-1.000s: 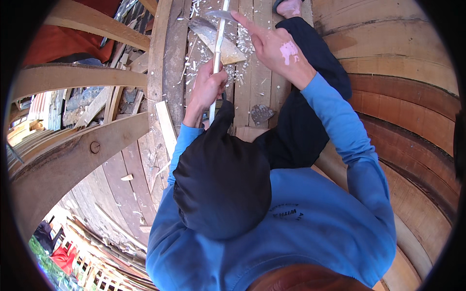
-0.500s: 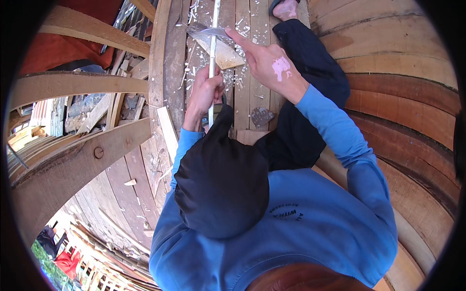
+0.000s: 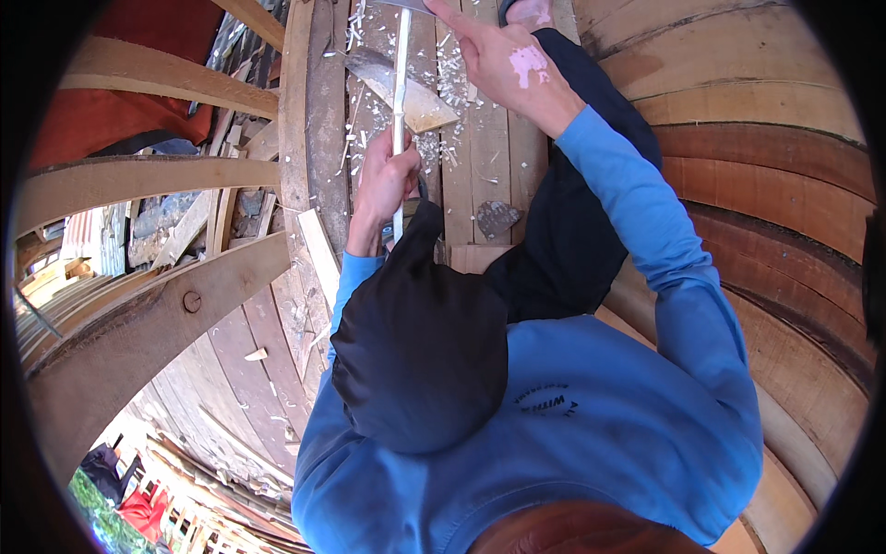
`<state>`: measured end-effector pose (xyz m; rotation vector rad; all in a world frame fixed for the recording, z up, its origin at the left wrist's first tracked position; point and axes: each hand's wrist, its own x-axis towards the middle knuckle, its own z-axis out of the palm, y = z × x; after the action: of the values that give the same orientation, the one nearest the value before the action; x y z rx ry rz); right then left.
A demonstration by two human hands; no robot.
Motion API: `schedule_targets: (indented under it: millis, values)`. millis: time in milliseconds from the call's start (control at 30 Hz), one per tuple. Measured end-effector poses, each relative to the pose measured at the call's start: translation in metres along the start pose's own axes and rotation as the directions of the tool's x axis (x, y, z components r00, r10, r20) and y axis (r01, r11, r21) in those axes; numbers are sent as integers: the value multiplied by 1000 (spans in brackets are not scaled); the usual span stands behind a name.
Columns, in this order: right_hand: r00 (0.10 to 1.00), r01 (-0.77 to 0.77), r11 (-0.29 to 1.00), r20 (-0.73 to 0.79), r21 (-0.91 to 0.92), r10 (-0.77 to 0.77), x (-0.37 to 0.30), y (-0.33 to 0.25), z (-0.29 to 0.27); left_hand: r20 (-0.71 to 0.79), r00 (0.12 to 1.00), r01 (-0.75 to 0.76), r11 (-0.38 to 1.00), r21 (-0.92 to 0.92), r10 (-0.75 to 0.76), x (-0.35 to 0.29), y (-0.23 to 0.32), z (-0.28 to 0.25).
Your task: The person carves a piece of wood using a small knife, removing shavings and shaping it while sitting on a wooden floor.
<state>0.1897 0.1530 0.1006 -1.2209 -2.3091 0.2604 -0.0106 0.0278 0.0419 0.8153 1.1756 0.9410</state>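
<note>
A long, thin, pale wooden stick (image 3: 401, 74) runs away from me, almost straight up the view. My left hand (image 3: 386, 180) is closed around its nearer part. In my right hand (image 3: 512, 69) is a knife (image 3: 411, 4), its metal blade lying across the far part of the stick. The index finger stretches toward the blade; the handle is hidden in the hand, and the top edge cuts off part of the blade. Beneath the stick, a pale angular piece of board (image 3: 425, 106) with a darker end lies on the plank floor (image 3: 461, 203).
White shavings (image 3: 452, 69) are scattered over the planks. Curved timber planking (image 3: 757, 175) rises on the right; thick wooden ribs (image 3: 157, 175) cross the left. A narrow offcut (image 3: 318, 249) lies beside my left forearm, and a dark flat lump (image 3: 498, 220) sits by my leg.
My right hand has slid the knife farther from me along the stick, from above the board to the top edge. My left hand keeps its hold at nearly the same place.
</note>
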Motion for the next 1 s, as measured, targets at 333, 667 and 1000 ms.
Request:
schedule_targets:
  millis: [333,667,1000]
  values:
    - [977,122,988,-186,92,-103,44,129,19,105,993,-50,997,54,44,1,2,6]
    - [498,-814,137,557,564,665,-18,77,23,-245,851,-242,760,603,465,12,15,8]
    - [591,-747,144,549,649,590,-64,55,40,-450,816,-59,825,561,364,5,33,14]
